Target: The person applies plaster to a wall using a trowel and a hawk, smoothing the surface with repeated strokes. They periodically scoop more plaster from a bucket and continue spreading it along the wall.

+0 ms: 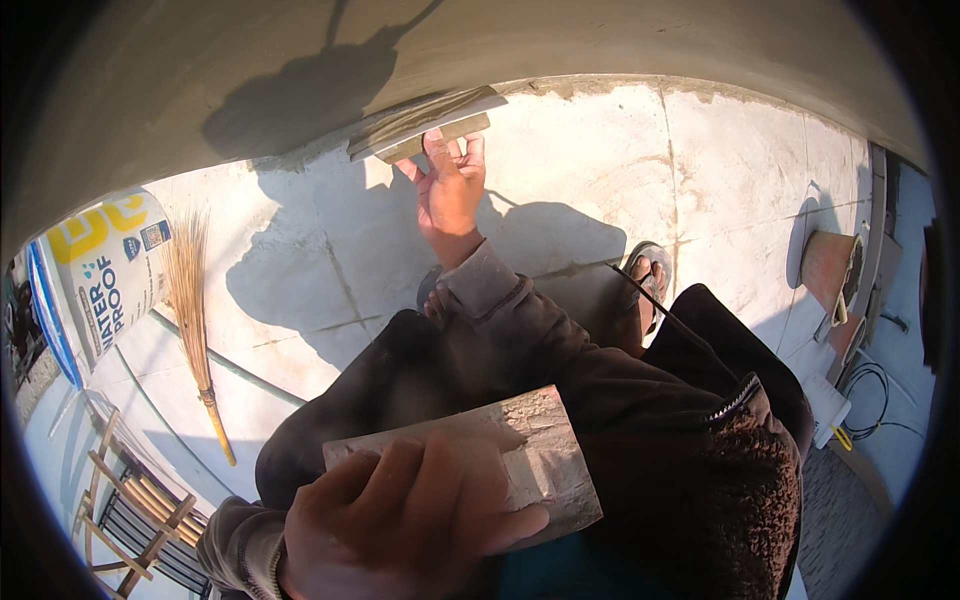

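My right hand [450,195] grips a flat trowel [436,128] at the foot of the grey plastered wall [620,35], its long blade lying along the junction with the pale tiled floor [570,150]. Low in the view, my left hand [400,510] holds a flat rectangular board [555,450] crusted with grey mortar, fingers curled over its face. My knees are bent, and a sandalled foot [648,285] rests on the tiles right of my right arm. A shadow falls across the wall.
At the left are a white and blue bag [95,280], a straw broom [195,310], a hose [240,370] and a wooden ladder-like frame [115,500]. At the right are a pinkish bucket-like object [828,270], a white plastic item [825,405] and black cable [870,385].
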Demonstrator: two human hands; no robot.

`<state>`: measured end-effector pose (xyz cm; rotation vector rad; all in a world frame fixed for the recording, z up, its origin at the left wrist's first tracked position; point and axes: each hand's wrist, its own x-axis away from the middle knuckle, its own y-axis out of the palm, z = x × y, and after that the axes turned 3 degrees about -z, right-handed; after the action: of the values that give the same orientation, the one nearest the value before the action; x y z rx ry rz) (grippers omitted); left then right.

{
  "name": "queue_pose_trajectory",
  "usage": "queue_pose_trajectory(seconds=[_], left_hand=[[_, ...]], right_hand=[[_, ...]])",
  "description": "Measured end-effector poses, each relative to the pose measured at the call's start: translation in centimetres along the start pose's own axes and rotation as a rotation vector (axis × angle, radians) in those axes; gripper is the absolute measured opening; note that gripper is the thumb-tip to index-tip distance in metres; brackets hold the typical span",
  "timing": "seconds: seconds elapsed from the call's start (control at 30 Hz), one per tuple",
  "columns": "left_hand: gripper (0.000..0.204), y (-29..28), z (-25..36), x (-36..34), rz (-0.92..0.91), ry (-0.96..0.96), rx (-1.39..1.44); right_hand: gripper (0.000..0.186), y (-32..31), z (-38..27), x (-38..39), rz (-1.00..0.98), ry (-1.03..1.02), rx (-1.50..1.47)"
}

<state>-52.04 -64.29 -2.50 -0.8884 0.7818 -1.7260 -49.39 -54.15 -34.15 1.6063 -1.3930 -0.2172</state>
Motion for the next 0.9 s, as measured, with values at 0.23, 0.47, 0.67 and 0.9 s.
queue_pose_trajectory(seconds=[0.23,0.47,0.67,0.9], left_hand=[[0.042,-0.3,0.7,0.1,0.027,0.002,-0.08],[0.042,0.1,0.7,1.3,0.021,-0.021,-0.099],[0.041,0.2,0.6,1.5,0.077,-0.044,-0.075],[0.043,-0.4,0.5,1.0,0.017,-0.086,-0.045]], right_hand=[[0.041,2.7,-0.2,-3.5,0.116,0.161,-0.044],[0.024,7.1,-5.3,-1.8,-0.026,0.07,-0.131],[0.033,4.7,-2.5,1.6,-0.143,0.215,-0.33],[0.031,4.7,9.9,4.3,-0.088,0.729,-0.594]])
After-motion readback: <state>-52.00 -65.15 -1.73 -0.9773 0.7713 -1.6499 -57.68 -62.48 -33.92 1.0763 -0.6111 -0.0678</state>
